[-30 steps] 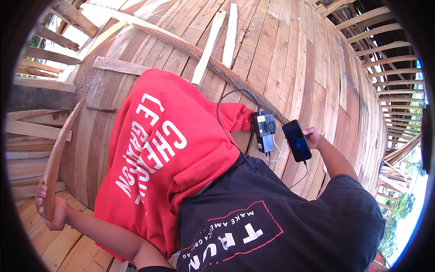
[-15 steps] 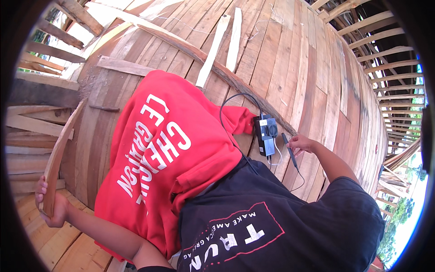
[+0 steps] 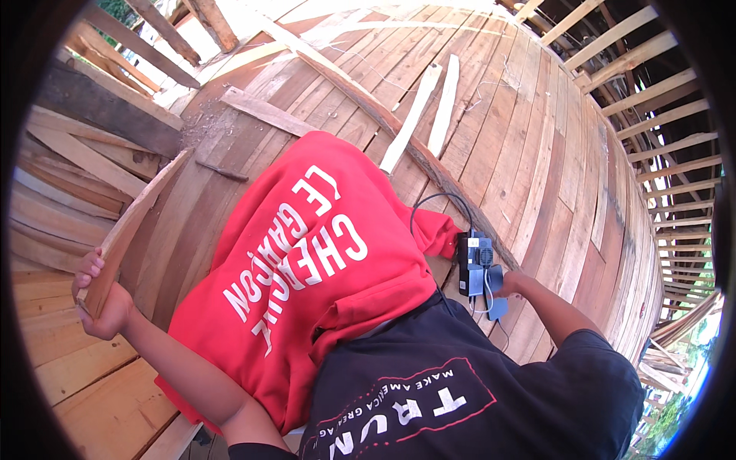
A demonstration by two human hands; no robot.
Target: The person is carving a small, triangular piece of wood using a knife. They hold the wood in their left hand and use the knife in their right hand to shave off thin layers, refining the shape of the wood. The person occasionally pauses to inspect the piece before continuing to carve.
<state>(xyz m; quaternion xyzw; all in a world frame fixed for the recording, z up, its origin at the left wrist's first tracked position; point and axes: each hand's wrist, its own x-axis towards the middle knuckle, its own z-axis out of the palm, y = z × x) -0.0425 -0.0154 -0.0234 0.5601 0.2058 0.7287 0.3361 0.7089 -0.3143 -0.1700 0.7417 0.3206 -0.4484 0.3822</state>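
My left hand [image 3: 110, 303] is closed round the near end of a wooden board [image 3: 138, 222], which slants up and away at the far left. My right hand [image 3: 509, 284] grips a dark, flat, phone-like thing [image 3: 498, 309] with a thin cable on it; my fingers are partly hidden by it. Right beside that hand is a small black box-shaped device [image 3: 474, 264] with a round grille, a black cable looping from it and a white one at its side. Over my front lies a red garment [image 3: 307, 268] with white lettering, next to my black shirt [image 3: 460, 368].
A long rough-edged beam [image 3: 368, 100] crosses the plank floor [image 3: 529, 199] diagonally. Two pale strips [image 3: 414, 119] rest by it, and a short board [image 3: 264, 112] lies beyond the red garment. A thin dark rod [image 3: 222, 170] is near the left board. Slatted framing [image 3: 659, 146] stands at right.
My right hand has come in against the black device, and the flat thing has turned from edge-on to show its face. My left hand keeps its hold. The whole view has shifted.
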